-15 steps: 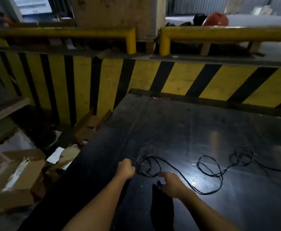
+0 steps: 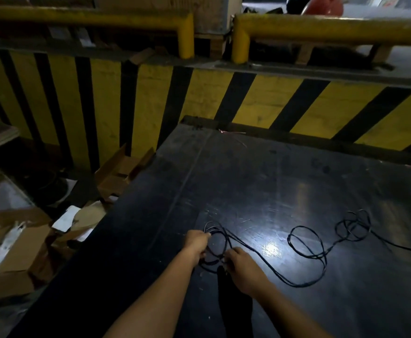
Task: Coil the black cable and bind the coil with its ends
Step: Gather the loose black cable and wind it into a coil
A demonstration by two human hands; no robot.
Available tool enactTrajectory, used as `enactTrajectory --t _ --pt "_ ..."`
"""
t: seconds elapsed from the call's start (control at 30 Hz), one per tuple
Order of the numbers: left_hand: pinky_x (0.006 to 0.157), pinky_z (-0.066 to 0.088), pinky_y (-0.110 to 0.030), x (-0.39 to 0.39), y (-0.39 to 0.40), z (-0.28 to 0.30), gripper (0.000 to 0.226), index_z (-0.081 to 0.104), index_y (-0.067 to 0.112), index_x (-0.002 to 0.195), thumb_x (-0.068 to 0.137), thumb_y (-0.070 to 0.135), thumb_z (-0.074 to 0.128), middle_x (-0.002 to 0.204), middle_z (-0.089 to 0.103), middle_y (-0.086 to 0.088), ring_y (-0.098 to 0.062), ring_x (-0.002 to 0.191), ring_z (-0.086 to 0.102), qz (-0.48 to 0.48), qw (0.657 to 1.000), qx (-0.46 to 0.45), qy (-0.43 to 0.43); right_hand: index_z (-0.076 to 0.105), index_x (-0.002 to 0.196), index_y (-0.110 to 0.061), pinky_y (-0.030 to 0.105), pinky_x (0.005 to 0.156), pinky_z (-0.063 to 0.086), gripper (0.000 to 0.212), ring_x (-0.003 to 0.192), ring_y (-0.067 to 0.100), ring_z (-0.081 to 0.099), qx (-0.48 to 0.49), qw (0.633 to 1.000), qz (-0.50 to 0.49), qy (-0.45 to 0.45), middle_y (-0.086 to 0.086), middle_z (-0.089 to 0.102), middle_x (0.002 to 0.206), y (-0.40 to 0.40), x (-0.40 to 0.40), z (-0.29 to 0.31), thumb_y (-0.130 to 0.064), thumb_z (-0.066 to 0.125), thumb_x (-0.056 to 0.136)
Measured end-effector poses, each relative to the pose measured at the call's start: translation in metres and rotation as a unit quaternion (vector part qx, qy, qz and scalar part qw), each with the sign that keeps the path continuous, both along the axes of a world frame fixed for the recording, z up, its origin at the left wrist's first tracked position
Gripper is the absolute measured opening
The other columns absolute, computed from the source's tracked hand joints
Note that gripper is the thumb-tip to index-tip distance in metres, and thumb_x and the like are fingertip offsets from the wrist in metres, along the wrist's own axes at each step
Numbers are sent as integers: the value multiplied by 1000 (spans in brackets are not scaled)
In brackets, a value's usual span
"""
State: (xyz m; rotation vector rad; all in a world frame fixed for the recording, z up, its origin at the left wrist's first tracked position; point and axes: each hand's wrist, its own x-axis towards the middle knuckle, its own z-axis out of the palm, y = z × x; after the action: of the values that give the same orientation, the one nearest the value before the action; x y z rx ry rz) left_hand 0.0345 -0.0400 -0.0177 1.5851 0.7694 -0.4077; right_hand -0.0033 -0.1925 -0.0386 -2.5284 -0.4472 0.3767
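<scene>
both hands grip a small started coil of black cable (image 2: 220,242) on the dark counter (image 2: 260,172): left hand (image 2: 197,242) closed on it, right hand (image 2: 239,265) pinching it; the loose length trails rightward, nearer the right hand.

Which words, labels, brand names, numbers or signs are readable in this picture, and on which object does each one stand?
No text can be read anywhere in this view.
Black and yellow striped barrier: a warning pattern only, no words.
Cardboard boxes: no print visible; too dark to be sure.
Paper sheet beside the boxes: too blurred to tell.
Black cable and dark table: no markings visible.
</scene>
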Motion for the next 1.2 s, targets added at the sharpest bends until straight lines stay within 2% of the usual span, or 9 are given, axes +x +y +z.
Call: enactTrajectory --t 0.13,0.27,0.43,0.6,0.73,0.83,0.93,1.07,1.2 --pt "57 46 -27 -2 1 33 22 60 12 76 94 22 51 67 59 -5 -17 57 56 29 995 -91 -22 49 88 -11 40 78 46 13 86 27 58 117 987 -105 11 10 64 92 -28 -2 31 -23 49 94" --pt "37 33 -15 -2 -8 72 20 59 15 75 93 23 55 57 51 0 -8 38 44 -14 992 -90 -88 48 89 -7 38 73 47 14 80 25 63 190 964 -177 -61 9 68 84 -50 -1 79 -19 45 97" --pt "38 29 -14 -9 -14 129 18 61 16 74 91 23 59 58 44 1 -8 42 37 -86 982 -32 -163 43 88 -11 48 74 51 12 76 29 64 323 894 -300 -80 9 59 75 -96 14 144 -15 40 99" --pt "41 32 -19 -18 -16 187 19 70 9 84 85 27 67 61 50 0 -8 44 41 -180 952 65 -238 37 114 -15 50 77 51 16 77 31 58 411 817 -402 -49 12 53 80 -156 21 192 -7 36 99" --pt "49 36 -20 -31 -42 233 25 74 8 93 84 31 68 67 55 -1 -9 52 45 -239 919 107 -296 58 110 -3 48 85 53 27 90 32 63 185 893 -407 -55 17 67 96 -188 18 219 -22 46 96" --pt "53 38 -23 -38 -75 260 21 74 10 84 83 30 69 65 57 -1 -8 51 46 -293 886 125 -336 55 119 -5 36 84 47 44 110 32 57 -4 945 -318 -77 18 60 123 -177 2 251 -40 51 92" --pt "56 41 -25 -45 -109 285 21 75 14 89 84 32 67 70 62 1 -8 55 50 -337 853 169 -360 43 135 -16 36 93 47 55 122 25 50 64 961 -249 -100 9 48 140 -158 -10 279 -33 62 86" --pt "59 43 -28 -56 -143 313 30 74 11 99 87 36 61 75 65 1 -13 64 55 -393 811 213 -377 60 111 -24 27 77 53 25 95 12 62 131 974 -120 -142 2 66 110 -146 -27 302 -19 59 87" --pt "54 50 -20 -66 -154 335 28 69 11 103 92 33 55 83 66 1 -12 65 60 -297 871 98 -379 69 103 -17 24 69 46 18 87 12 63 131 958 -116 -228 1 71 97 -169 -37 309 -17 54 92"
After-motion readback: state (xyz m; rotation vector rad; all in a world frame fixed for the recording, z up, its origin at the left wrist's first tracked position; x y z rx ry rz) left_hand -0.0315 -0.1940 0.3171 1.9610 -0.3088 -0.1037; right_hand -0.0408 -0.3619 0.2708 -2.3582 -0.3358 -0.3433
